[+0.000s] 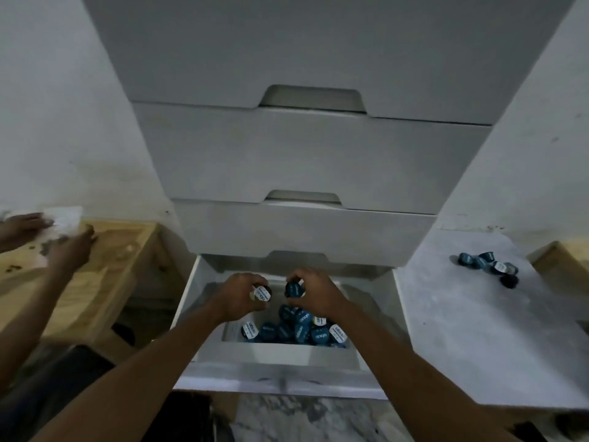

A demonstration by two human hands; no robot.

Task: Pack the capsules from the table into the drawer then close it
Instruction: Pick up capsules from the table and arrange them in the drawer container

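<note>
The bottom white drawer (pixel 274 355) of the chest is pulled out, and several blue capsules (pixel 293 330) lie piled at its front. Above the pile my left hand (pixel 239 295) grips a white-lidded capsule (pixel 262 293). My right hand (pixel 315 295) holds a blue capsule (pixel 294 289) close beside it. Several more capsules (pixel 487 266) lie in a small cluster on the grey table (pixel 462 330) to the right of the chest.
Three shut white drawers (pixel 312 161) rise above the open one. Left of the chest stands a wooden table (pixel 105 260), where another person's hands (pixel 67 250) handle a white cloth (pixel 65 220). A second wooden piece (pixel 561 263) shows at the far right.
</note>
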